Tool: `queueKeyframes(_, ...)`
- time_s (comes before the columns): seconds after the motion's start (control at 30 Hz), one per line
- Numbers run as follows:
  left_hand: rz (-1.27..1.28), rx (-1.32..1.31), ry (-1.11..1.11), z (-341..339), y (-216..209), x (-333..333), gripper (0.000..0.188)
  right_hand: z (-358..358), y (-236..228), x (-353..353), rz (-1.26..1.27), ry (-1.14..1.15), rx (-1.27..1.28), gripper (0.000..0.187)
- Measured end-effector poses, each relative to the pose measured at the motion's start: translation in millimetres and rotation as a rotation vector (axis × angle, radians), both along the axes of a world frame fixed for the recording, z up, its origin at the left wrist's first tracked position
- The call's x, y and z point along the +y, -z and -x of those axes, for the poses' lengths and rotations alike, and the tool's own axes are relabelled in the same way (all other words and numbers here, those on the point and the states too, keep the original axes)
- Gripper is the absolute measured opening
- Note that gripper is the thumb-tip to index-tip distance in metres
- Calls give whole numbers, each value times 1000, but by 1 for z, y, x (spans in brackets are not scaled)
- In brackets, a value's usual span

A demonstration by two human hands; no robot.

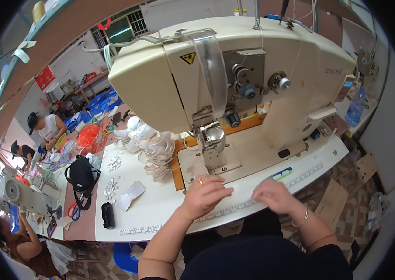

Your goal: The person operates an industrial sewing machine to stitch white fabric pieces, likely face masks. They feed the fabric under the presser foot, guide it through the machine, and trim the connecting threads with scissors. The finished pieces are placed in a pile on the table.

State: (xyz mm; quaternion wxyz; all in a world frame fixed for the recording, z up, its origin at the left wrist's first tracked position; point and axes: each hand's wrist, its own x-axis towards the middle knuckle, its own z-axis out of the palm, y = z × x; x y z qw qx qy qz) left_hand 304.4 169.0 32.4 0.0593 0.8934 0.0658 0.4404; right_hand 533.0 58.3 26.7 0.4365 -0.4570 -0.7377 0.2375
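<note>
The left hand (pixel 205 195), fingers bent close together, reaches a pale fabric piece (pixel 197 171) just left of the sewing machine's needle housing (pixel 213 144), perhaps steadying it; its grip is hidden. The right hand (pixel 274 193), loosely curled, is right of that housing; I cannot tell whether it holds anything. Cream fabric cups (pixel 159 156) lie heaped left of the housing, seemingly within reach.

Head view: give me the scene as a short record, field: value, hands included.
Machine: large cream sewing machine on a white table
Left hand: at the machine's front, beside a pale cloth piece; contact unclear
Right hand: over the ruler strip, near a green-and-blue tool; nothing visibly held
Left of machine: pile of pale cloth, small white parts
Farther left: black bag, scissors
Background, left: three other people
</note>
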Motion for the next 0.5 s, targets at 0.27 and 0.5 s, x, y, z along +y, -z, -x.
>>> queueKeyframes(0.27,290,-183,-346,-12,-16,18,8,-76,84,3,-267,497,-466,15)
queueKeyframes(0.5,187,-143,-436,-14,-13,15,6,-33,46,29,94,610,72,20)
